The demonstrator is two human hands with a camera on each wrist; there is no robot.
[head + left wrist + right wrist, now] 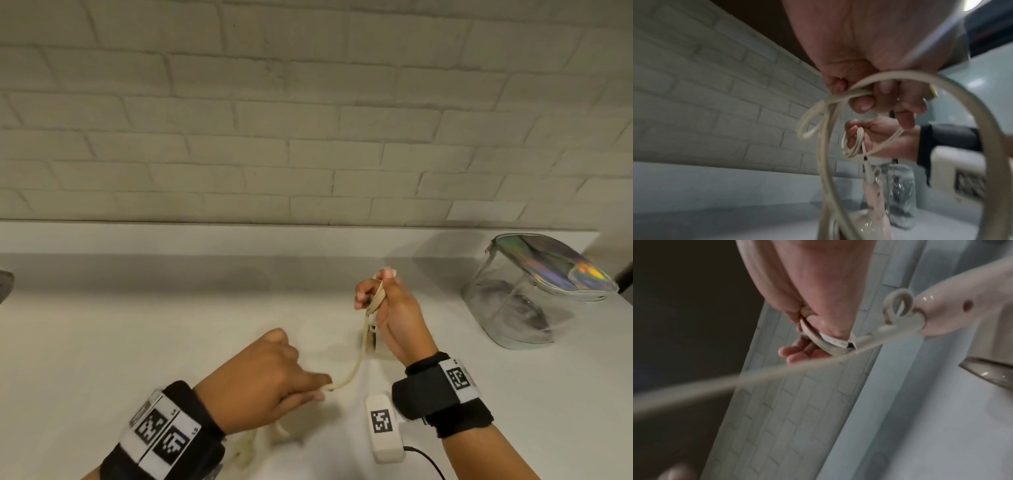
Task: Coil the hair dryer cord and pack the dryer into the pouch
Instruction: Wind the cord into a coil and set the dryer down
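The cream hair dryer cord (358, 363) runs taut between my two hands above the white counter. My right hand (376, 291) is raised and grips several small loops of cord (853, 142) around its fingers. My left hand (318, 389) pinches the cord lower and nearer to me, and more slack cord (246, 448) trails under its wrist. The pale pink dryer (875, 199) hangs or stands just below my right hand, mostly hidden in the head view; its handle end with the hanging loop (898, 305) shows in the right wrist view. The clear pouch (537, 294) with a holographic lid stands at the right.
The white counter (137, 325) ends at a white brick wall (308, 120) behind. A grey object (5, 284) pokes in at the left edge. A black cable (428, 459) leads from the device on my right wrist.
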